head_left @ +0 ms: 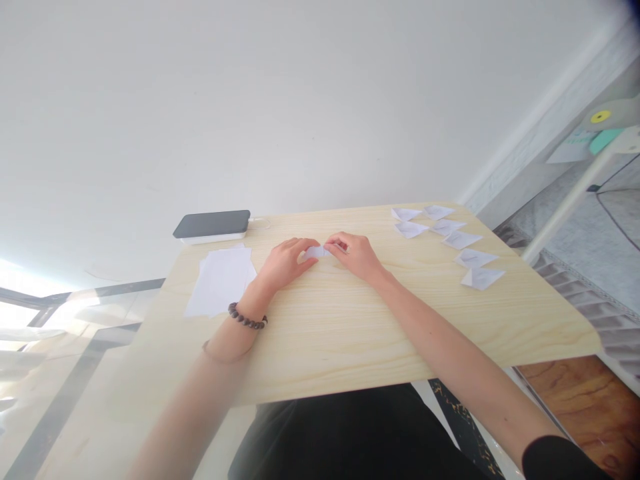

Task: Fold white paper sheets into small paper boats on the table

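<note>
Between my two hands, over the middle of the table, is a small piece of folded white paper (315, 252). My left hand (289, 263), with a dark bead bracelet at the wrist, curls around the paper's left end, thumb below and fingers above. My right hand (356, 255) pinches its right end between thumb and fingertips. Much of the paper is hidden by the fingers, so its full shape cannot be made out. To the left of my left hand lies a loose stack of white paper sheets (220, 280). Several folded paper boats (483, 277) stand to the right of my right hand.
A dark phone (213, 223) rests on a white block at the back left, with a white cable (261, 222) beside it. The light wooden table (340, 333) meets a white wall (310, 107) behind. A pale pole (565, 207) rises beyond the right edge.
</note>
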A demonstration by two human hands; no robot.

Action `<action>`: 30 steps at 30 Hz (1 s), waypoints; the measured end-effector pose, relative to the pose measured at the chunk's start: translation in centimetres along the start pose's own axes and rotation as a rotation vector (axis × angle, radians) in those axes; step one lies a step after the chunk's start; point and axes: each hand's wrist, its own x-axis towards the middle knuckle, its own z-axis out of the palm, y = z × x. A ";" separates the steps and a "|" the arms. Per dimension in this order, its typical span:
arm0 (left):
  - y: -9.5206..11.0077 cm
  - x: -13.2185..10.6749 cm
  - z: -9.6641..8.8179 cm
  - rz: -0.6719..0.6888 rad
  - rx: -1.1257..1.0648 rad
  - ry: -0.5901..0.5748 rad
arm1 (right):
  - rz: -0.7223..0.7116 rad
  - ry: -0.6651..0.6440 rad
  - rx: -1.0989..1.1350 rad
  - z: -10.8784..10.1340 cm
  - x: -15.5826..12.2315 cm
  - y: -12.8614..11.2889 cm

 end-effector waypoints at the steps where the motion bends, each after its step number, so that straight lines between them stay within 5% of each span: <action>1: 0.0 0.0 0.1 -0.004 0.008 0.001 | 0.013 0.001 0.009 0.0 0.0 0.1; 13: -0.3 -0.1 0.4 -0.085 0.087 0.058 | -0.072 -0.063 0.072 0.0 0.0 0.3; 30: 0.0 0.0 -0.1 0.008 -0.052 -0.016 | 0.030 -0.065 -0.048 0.1 -0.2 0.1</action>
